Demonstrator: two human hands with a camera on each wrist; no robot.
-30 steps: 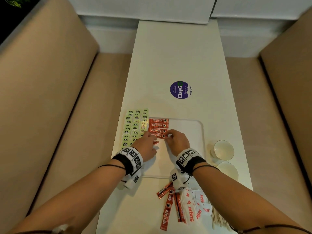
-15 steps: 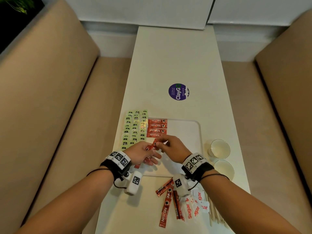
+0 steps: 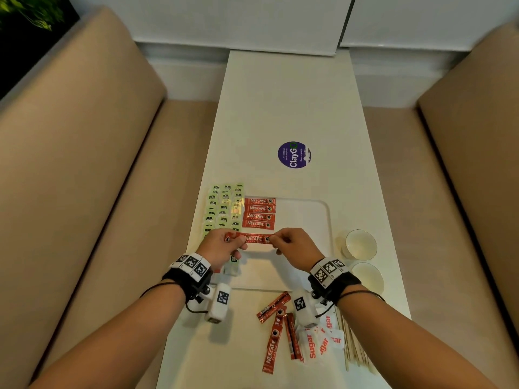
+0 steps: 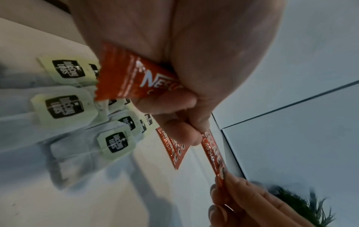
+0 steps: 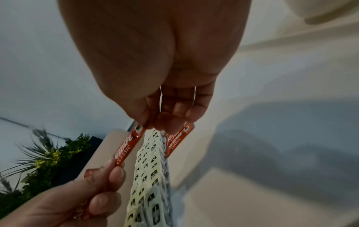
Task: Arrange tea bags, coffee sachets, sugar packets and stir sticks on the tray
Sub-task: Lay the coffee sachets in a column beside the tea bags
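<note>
Above the near half of the tray (image 3: 314, 209), a coffee sachet (image 3: 257, 238) is stretched level between both hands: the left hand (image 3: 220, 247) pinches one end, with at least one more sachet tucked in its curled fingers, and the right hand (image 3: 295, 245) pinches the other end. Holding it by both ends keeps it flat and parallel to the four sachets (image 3: 259, 213) already laid in a column, so it can likely go down as the fifth row just below them. Tea bags (image 3: 223, 207) lie in rows hard against that column on the left, so there is no slack that way. Rightward the tray is bare up to its rim, with two cups (image 3: 361, 244) just beyond it on the worktop (image 3: 289, 102). Loose sachets (image 3: 278, 329), sugar packets (image 3: 323, 338) and stir sticks (image 3: 356, 349) wait near the worktop's front edge.
</note>
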